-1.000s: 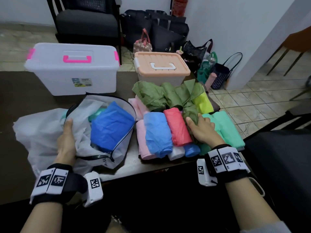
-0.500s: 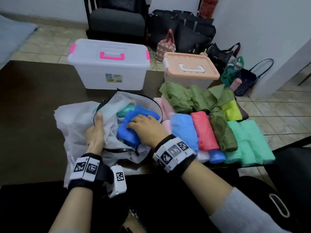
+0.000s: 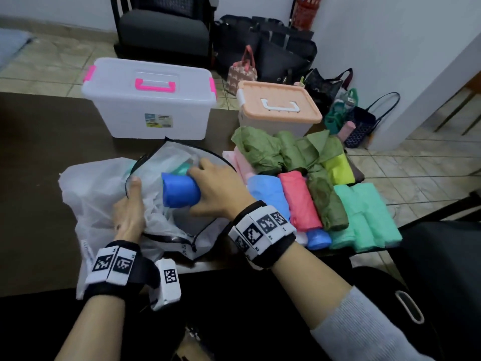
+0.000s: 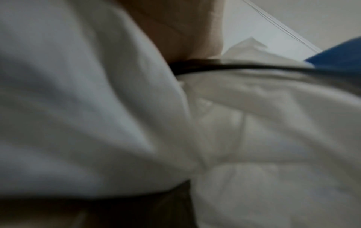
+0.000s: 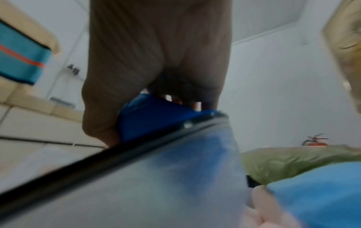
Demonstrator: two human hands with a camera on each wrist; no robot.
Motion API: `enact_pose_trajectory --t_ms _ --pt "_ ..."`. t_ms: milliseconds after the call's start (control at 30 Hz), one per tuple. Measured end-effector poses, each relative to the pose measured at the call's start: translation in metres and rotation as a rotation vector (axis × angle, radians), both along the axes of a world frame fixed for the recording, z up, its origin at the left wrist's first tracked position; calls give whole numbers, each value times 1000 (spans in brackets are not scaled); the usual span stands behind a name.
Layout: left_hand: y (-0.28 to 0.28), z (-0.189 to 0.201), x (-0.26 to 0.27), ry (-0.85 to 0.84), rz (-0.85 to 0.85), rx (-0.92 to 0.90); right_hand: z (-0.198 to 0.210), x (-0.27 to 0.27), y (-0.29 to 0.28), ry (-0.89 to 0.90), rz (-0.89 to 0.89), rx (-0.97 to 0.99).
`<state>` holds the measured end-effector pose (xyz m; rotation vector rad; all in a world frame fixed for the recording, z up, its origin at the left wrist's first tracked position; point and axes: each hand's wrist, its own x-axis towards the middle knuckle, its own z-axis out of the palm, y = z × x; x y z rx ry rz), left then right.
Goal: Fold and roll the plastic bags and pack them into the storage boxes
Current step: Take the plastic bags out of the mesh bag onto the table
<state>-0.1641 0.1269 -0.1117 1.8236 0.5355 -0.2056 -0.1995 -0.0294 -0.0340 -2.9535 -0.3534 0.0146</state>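
A white zippered pouch (image 3: 104, 194) lies open on the dark table (image 3: 39, 157). My right hand (image 3: 216, 188) grips a dark blue plastic bag (image 3: 181, 190) inside the pouch mouth; the right wrist view shows my fingers (image 5: 101, 111) curled round the blue bag (image 5: 152, 117). My left hand (image 3: 130, 212) holds the pouch's rim beside its black zipper (image 4: 234, 67). To the right lie rolled bags: a light blue one (image 3: 268, 196), a red one (image 3: 299, 201), an olive one (image 3: 328, 204) and mint ones (image 3: 364, 214). Two closed storage boxes stand behind, one clear with pink handle (image 3: 151, 100), one with peach lid (image 3: 278, 105).
Loose olive bags (image 3: 281, 149), a yellow bag (image 3: 338, 168) and pink bags (image 3: 239, 162) lie by the peach box. Beyond the table stand a dark chair (image 3: 164, 29) and several handbags (image 3: 273, 56) on the tiled floor. A black chair (image 3: 442, 256) is at my right.
My right hand left the rolled bags, reached into the pouch and closed round the dark blue bag, bunching it. The left hand stayed on the pouch rim.
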Motion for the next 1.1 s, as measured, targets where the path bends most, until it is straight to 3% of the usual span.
enact_pose_trajectory --t_ms 200,300,400,433,500,600,700,800,1100 --pt "1 -2 0 21 -10 6 51 -22 -45 -178 -317 833" --pt "1 -1 0 26 -30 21 69 -35 -78 -360 -489 1208" --pt "0 -1 0 23 -26 9 80 -47 -125 -554 -694 1446" --pt "1 -2 0 30 -17 -1 81 -52 -143 -585 -776 1391" --pt "1 -2 -1 23 -2 -1 80 -64 -175 -570 -939 1081" --pt "1 -4 -3 17 1 -4 70 -83 -206 -436 -1088 627" --pt "1 -4 -4 20 5 -14 54 -89 -220 -237 -1145 393" --pt "0 -4 -5 12 18 -26 34 -87 -223 -42 -1150 292" --pt "-1 1 -3 16 28 -22 15 -76 -223 264 -1135 287"
